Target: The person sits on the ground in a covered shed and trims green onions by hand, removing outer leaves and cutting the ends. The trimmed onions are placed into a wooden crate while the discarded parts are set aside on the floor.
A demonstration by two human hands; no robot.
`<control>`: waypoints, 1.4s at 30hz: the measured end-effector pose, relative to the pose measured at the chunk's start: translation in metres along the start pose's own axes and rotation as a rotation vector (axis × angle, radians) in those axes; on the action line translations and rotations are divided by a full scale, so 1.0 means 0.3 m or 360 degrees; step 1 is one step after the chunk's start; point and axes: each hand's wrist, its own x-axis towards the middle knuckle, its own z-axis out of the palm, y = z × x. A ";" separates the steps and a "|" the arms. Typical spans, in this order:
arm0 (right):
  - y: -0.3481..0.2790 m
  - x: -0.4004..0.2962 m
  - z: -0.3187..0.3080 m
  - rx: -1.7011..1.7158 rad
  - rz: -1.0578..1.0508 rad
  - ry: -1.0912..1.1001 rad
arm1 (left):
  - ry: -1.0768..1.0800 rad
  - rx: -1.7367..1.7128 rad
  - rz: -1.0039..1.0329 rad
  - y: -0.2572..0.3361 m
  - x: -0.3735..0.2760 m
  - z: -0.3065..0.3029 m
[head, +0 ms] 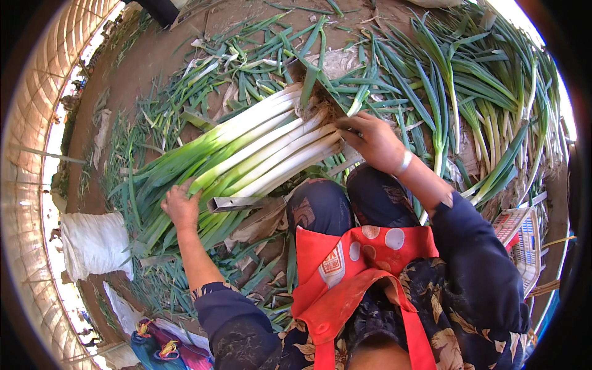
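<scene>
A bundle of long green onions (277, 143) lies across a metal rack, white stems and roots towards the upper right, green leaves towards the lower left. My left hand (181, 206) grips the bundle's near side where the stems turn green. At the other end, my right hand (372, 141) has its fingers bent against the root ends; whether they hold a stem is hidden. The roots (326, 108) lie against an upright metal plate (334, 98), with a loose green leaf (309, 88) draped over it. A square metal tube (240, 202) of the rack juts out below the stems.
Many more green onions (499, 92) are heaped at the right. Cut leaves (185, 88) litter the earth floor (138, 60). A white sack (97, 245) lies at the left, a plastic basket (525, 245) at the right. My knees (319, 203) are close below the rack.
</scene>
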 end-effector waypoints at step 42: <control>0.086 0.421 0.530 -0.1101 0.0025 -0.0885 | -0.0073 -0.0342 -0.0397 0.195 -0.081 0.259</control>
